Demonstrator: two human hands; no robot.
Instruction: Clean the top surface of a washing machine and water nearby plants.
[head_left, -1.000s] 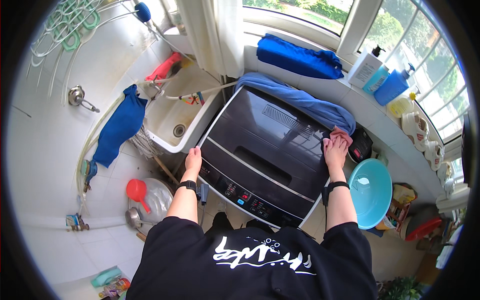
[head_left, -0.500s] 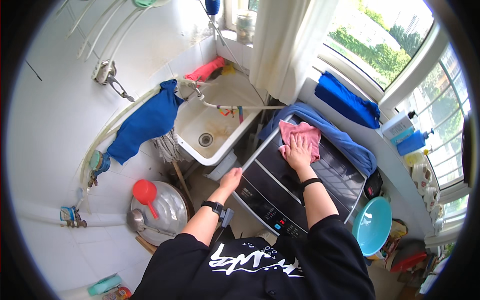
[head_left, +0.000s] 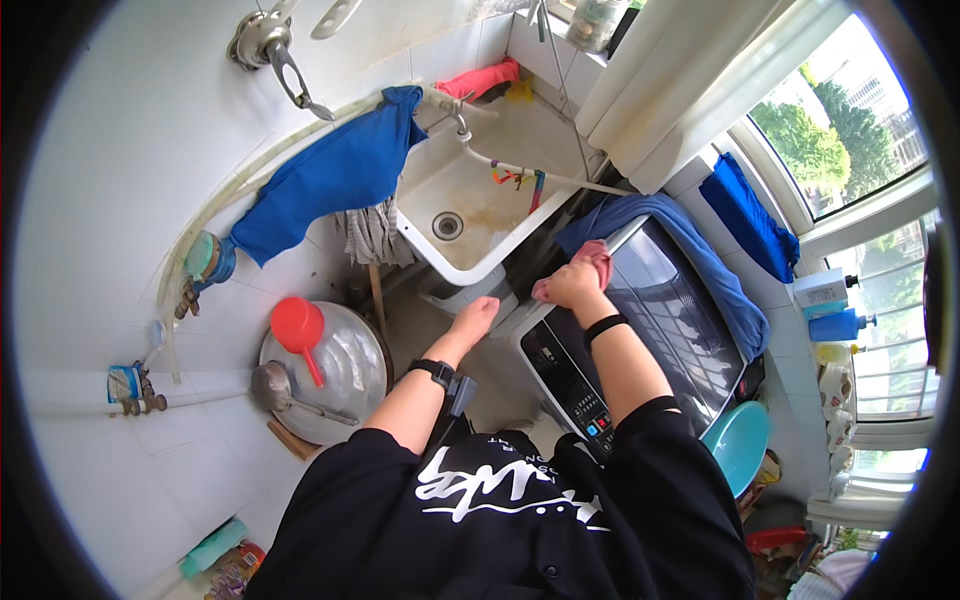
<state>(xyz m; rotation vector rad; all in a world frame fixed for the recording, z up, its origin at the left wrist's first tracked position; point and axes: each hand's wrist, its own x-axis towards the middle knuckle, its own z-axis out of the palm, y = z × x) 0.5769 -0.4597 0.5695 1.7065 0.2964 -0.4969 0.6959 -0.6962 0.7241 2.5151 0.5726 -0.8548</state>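
Pink cloth [head_left: 596,258] mostly under hand [head_left: 572,284]

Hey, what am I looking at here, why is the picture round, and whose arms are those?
A wide fisheye camera worn on a person's head looks down, so straight edges bend and the arms rising from the bottom are the person's own. The right hand presses a pink cloth onto the left end of a top-loading washing machine, beside its dark lid. The left hand hangs empty and open over the gap between the machine and a white utility sink. A blue cloth is draped left of the sink. On the floor sits a metal basin with a red scoop.
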